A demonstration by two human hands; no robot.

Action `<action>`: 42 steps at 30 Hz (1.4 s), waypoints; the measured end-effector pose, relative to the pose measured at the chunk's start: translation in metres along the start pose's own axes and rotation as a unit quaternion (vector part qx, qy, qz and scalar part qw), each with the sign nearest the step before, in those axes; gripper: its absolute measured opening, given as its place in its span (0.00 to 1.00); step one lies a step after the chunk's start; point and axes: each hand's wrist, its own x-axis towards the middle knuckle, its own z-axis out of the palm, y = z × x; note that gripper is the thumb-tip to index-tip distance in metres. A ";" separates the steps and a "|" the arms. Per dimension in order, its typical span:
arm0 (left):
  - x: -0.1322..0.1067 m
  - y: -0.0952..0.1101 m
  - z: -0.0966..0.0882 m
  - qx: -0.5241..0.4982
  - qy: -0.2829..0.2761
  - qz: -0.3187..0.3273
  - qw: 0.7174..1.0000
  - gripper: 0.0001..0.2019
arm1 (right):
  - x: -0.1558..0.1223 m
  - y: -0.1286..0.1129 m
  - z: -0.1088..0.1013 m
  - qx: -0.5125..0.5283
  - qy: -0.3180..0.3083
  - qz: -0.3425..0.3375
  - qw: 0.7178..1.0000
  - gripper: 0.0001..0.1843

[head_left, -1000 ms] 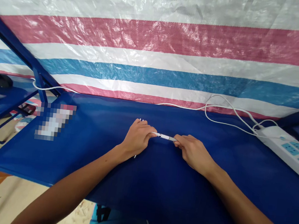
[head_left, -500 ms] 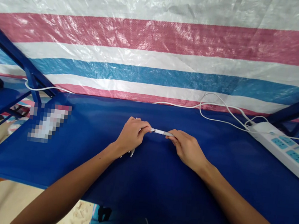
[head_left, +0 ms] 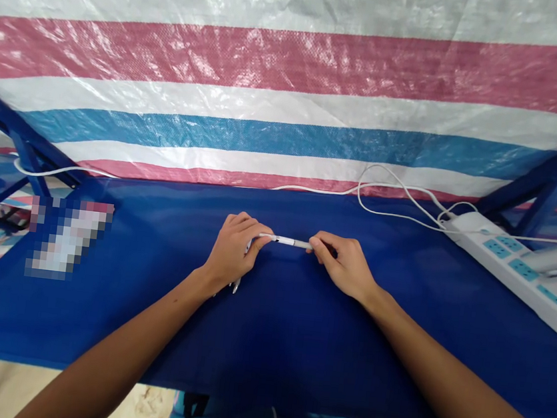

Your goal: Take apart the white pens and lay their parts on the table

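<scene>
A slim white pen with a grey section spans the gap between my two hands, lying nearly level above the blue table. At its left end, the thumb and fingers of my left hand are closed on it. My right hand pinches the grey end between thumb and fingertips. Below my left palm, thin white and silvery tips stick out; the rest of them is hidden by the hand, and I cannot tell whether they are held or lie on the table.
A long white power strip with blue sockets lies at the right, with pale objects on its far side. White cable loops along the back edge. A blurred-out flat item lies at the left. Striped sheeting hangs behind, between blue frame bars.
The view has shifted a little. Both hands keep hold of the pen, and the gap between them is slightly wider, with more of the pen showing.
</scene>
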 end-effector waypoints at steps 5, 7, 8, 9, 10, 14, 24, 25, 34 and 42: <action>0.000 -0.001 0.001 -0.003 0.004 0.007 1.000 0.16 | 0.000 -0.001 0.001 0.021 0.010 0.012 1.000 0.24; 0.000 -0.003 0.001 0.001 0.005 0.007 1.000 0.17 | 0.000 -0.001 0.002 0.031 0.018 0.011 0.999 0.22; 0.000 -0.004 0.001 0.002 0.006 0.007 1.000 0.17 | 0.000 -0.001 0.002 0.035 0.022 0.010 0.999 0.22; 0.000 -0.004 0.001 0.002 0.006 0.006 1.000 0.17 | 0.000 0.000 0.003 0.037 0.027 0.010 0.999 0.21; 0.000 -0.005 0.001 0.002 0.004 0.004 1.000 0.17 | 0.000 0.000 0.003 0.038 0.031 0.009 0.999 0.20; 0.000 -0.005 0.001 -0.001 0.000 -0.004 1.000 0.17 | 0.000 0.003 0.004 0.040 0.037 0.005 0.999 0.15; 0.000 -0.008 0.004 -0.001 -0.010 -0.016 1.000 0.19 | 0.000 0.006 0.006 0.072 0.030 -0.003 0.997 0.10; 0.000 -0.009 0.004 -0.001 -0.008 -0.013 1.000 0.18 | 0.000 0.006 0.006 0.066 0.031 -0.004 0.997 0.10; -0.001 -0.009 0.005 -0.001 0.002 -0.008 1.000 0.16 | 0.002 0.003 0.001 0.045 0.014 0.010 0.999 0.17; -0.002 -0.012 0.008 -0.003 0.001 -0.008 1.000 0.14 | 0.001 0.004 0.002 0.049 0.025 0.007 0.998 0.14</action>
